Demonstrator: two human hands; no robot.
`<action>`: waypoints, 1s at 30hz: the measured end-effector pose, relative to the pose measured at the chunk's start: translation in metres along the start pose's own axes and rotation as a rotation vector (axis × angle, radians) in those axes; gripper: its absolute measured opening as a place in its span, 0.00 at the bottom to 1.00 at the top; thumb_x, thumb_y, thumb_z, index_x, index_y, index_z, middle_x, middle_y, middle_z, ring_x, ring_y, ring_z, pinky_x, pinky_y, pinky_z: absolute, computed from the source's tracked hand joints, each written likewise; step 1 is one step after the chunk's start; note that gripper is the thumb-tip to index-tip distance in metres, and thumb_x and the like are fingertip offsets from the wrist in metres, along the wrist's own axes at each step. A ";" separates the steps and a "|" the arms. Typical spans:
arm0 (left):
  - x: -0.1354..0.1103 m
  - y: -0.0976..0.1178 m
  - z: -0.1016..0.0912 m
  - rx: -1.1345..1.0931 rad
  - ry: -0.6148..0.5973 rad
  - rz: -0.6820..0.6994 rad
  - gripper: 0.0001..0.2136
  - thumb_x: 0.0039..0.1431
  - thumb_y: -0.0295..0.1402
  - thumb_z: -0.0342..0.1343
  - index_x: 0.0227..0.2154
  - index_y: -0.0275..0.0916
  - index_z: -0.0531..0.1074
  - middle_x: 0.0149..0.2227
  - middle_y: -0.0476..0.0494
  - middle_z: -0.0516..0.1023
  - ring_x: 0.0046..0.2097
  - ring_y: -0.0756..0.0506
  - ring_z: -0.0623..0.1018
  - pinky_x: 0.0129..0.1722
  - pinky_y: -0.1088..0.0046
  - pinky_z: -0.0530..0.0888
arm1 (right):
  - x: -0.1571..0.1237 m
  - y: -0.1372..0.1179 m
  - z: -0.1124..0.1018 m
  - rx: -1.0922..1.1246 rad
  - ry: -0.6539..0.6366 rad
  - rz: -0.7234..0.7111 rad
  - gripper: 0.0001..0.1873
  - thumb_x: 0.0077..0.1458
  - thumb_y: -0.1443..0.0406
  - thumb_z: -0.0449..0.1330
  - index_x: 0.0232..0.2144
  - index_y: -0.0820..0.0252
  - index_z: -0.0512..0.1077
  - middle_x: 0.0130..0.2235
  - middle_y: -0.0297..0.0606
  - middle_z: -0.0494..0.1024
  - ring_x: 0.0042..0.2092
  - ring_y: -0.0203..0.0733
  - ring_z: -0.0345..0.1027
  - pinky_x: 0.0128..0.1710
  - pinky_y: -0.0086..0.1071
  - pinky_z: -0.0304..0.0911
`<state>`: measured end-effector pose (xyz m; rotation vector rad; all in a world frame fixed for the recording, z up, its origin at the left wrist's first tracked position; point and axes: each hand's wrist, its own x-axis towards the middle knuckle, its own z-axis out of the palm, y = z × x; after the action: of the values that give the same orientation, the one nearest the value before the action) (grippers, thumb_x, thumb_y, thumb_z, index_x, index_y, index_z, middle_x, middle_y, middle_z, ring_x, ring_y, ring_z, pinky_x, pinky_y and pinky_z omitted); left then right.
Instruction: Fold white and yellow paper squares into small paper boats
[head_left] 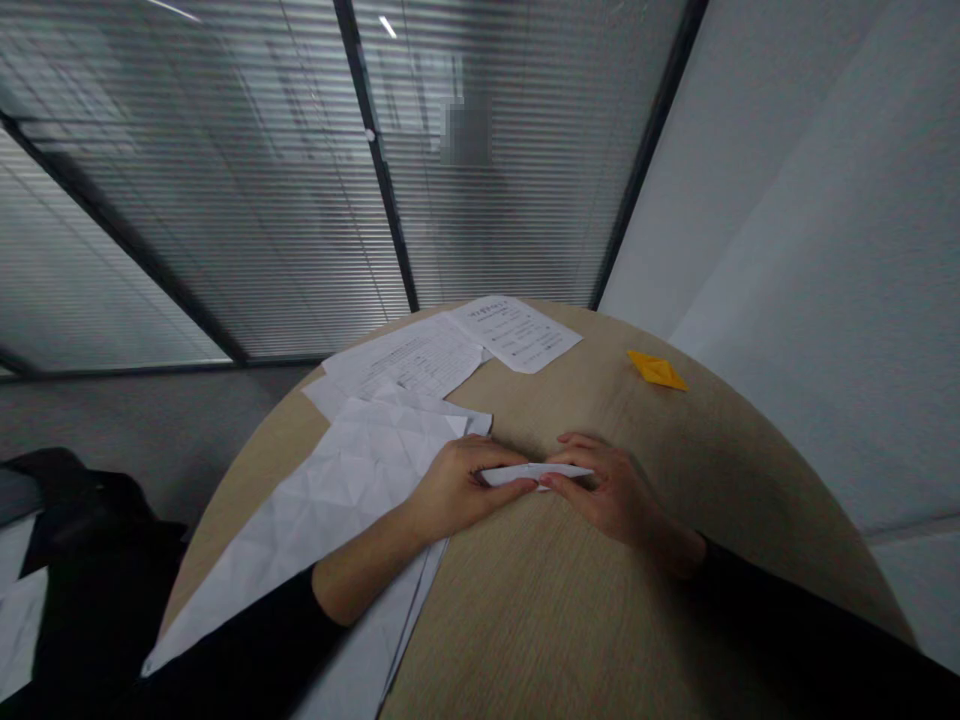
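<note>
My left hand (465,490) and my right hand (607,490) meet above the middle of a round wooden table (540,620). Between their fingertips they pinch a narrow folded strip of white paper (532,475), one end in each hand. Under my left wrist and forearm lies a large white sheet with a creased origami grid (330,510). A small yellow folded paper boat (656,370) rests on the far right of the tabletop, away from both hands.
Two printed paper sheets (409,358) (517,333) lie at the table's far edge. A black bag or garment (82,560) sits on the floor at left. Behind the table stand a glass partition with blinds (225,180) and a white wall (795,250).
</note>
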<state>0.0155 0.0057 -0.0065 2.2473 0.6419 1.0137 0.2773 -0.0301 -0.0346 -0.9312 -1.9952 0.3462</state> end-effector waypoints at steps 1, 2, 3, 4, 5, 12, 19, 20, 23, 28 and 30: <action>0.000 0.000 0.000 0.010 -0.003 0.000 0.07 0.74 0.39 0.70 0.48 0.44 0.89 0.41 0.45 0.92 0.39 0.44 0.88 0.43 0.65 0.78 | 0.000 0.000 0.000 -0.002 -0.005 0.001 0.06 0.73 0.62 0.69 0.40 0.46 0.86 0.38 0.33 0.91 0.42 0.48 0.86 0.60 0.49 0.81; 0.000 0.000 0.000 0.025 -0.003 -0.006 0.07 0.75 0.39 0.70 0.47 0.44 0.89 0.40 0.46 0.92 0.39 0.45 0.88 0.42 0.66 0.78 | 0.000 0.001 0.001 -0.003 -0.008 0.005 0.06 0.74 0.62 0.69 0.40 0.47 0.86 0.38 0.33 0.91 0.42 0.48 0.86 0.59 0.48 0.81; 0.000 -0.001 -0.001 0.044 0.000 -0.016 0.07 0.75 0.40 0.69 0.46 0.44 0.89 0.40 0.46 0.92 0.38 0.45 0.87 0.41 0.66 0.78 | -0.001 0.002 0.001 -0.004 -0.008 0.013 0.05 0.73 0.61 0.69 0.41 0.47 0.86 0.38 0.33 0.90 0.42 0.48 0.86 0.58 0.47 0.82; 0.000 -0.001 -0.002 0.065 0.004 -0.028 0.08 0.75 0.40 0.69 0.45 0.44 0.89 0.40 0.46 0.92 0.38 0.44 0.87 0.40 0.66 0.78 | -0.002 0.004 0.002 -0.006 -0.007 0.024 0.03 0.73 0.61 0.70 0.42 0.48 0.86 0.38 0.34 0.90 0.42 0.48 0.86 0.56 0.46 0.83; 0.000 -0.001 -0.002 0.086 0.010 -0.039 0.08 0.75 0.41 0.69 0.45 0.44 0.89 0.40 0.46 0.92 0.38 0.44 0.87 0.40 0.66 0.78 | -0.002 0.005 0.003 -0.013 -0.004 0.037 0.02 0.72 0.59 0.71 0.44 0.48 0.85 0.39 0.35 0.90 0.43 0.48 0.86 0.54 0.45 0.83; -0.001 -0.001 -0.002 0.129 0.011 -0.068 0.12 0.76 0.45 0.66 0.44 0.44 0.88 0.40 0.45 0.92 0.40 0.43 0.87 0.43 0.65 0.80 | -0.005 0.007 0.002 -0.043 -0.005 0.062 0.04 0.70 0.59 0.74 0.45 0.48 0.86 0.40 0.37 0.90 0.47 0.51 0.87 0.52 0.45 0.84; -0.001 -0.003 -0.001 0.189 -0.067 0.008 0.11 0.77 0.45 0.67 0.44 0.44 0.88 0.36 0.46 0.90 0.36 0.44 0.85 0.43 0.63 0.76 | -0.005 0.004 0.000 -0.061 0.026 0.027 0.02 0.70 0.62 0.72 0.44 0.48 0.85 0.39 0.36 0.91 0.48 0.52 0.88 0.55 0.46 0.84; -0.001 -0.004 -0.001 0.184 -0.074 0.018 0.12 0.78 0.44 0.66 0.43 0.44 0.88 0.35 0.47 0.90 0.36 0.44 0.84 0.43 0.62 0.76 | -0.004 0.004 0.000 -0.056 0.029 0.020 0.02 0.70 0.62 0.72 0.44 0.48 0.85 0.39 0.36 0.91 0.47 0.51 0.88 0.55 0.46 0.84; 0.000 -0.005 -0.001 0.151 -0.055 0.049 0.12 0.77 0.44 0.67 0.41 0.44 0.88 0.34 0.48 0.89 0.35 0.45 0.83 0.44 0.62 0.75 | -0.004 0.004 0.000 -0.045 0.029 0.012 0.01 0.70 0.62 0.73 0.43 0.48 0.85 0.39 0.36 0.90 0.46 0.51 0.88 0.53 0.46 0.84; 0.002 -0.006 0.000 0.095 -0.097 0.075 0.09 0.78 0.39 0.66 0.41 0.45 0.88 0.34 0.49 0.89 0.34 0.47 0.84 0.44 0.62 0.73 | -0.005 0.005 0.000 -0.076 0.009 -0.014 0.02 0.70 0.63 0.73 0.44 0.47 0.85 0.39 0.35 0.91 0.47 0.51 0.87 0.56 0.47 0.83; 0.001 -0.007 0.000 0.100 -0.104 0.068 0.11 0.78 0.38 0.66 0.37 0.44 0.87 0.31 0.50 0.88 0.32 0.47 0.83 0.42 0.63 0.72 | -0.006 0.006 0.000 -0.099 0.013 -0.028 0.03 0.70 0.63 0.73 0.44 0.47 0.85 0.39 0.34 0.91 0.46 0.51 0.87 0.56 0.47 0.83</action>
<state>0.0154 0.0112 -0.0105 2.4066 0.5868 0.9083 0.2820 -0.0301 -0.0420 -0.9635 -2.0271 0.2268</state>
